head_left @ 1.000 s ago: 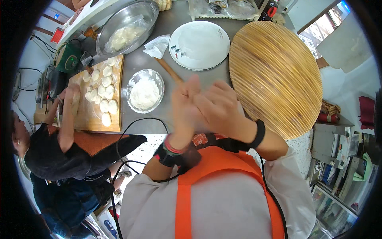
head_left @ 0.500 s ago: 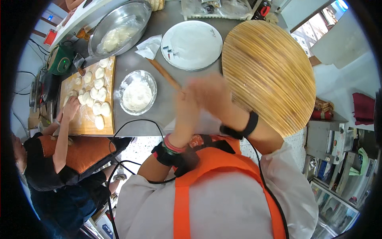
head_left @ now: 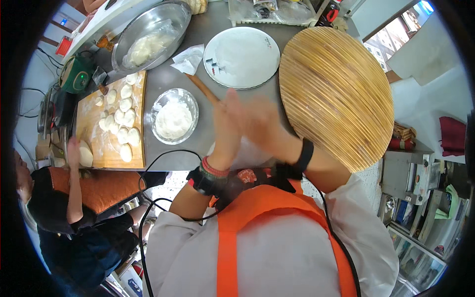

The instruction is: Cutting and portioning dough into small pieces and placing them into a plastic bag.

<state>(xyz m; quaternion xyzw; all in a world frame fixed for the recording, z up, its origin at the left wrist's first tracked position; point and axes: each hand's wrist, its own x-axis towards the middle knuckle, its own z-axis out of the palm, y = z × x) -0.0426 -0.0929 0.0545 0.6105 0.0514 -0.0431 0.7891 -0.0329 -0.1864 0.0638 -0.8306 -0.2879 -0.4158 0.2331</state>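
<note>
My left hand and my right hand are brought close together over the front of the metal table, palms turned toward each other. Motion smears their fingers, and whatever may lie between them cannot be made out. A whitish patch shows beneath my wrists, too blurred to name. Just beyond my left hand a wooden stick, like a rolling pin, slants away, its near end hidden. To the left stands a clear bowl of white flour. A large white plate lies behind my hands.
Right of my hands lies a round slatted bamboo lid. At left, a floured wooden board carries several dough pieces, with a co-worker's blurred hand near it. A steel basin with bagged dough stands behind. A black cable loops nearby.
My hands stay together, shifting slightly, still blurred. The co-worker's hand has drawn back from the dough pieces to the board's near left edge. The view has shifted slightly.
</note>
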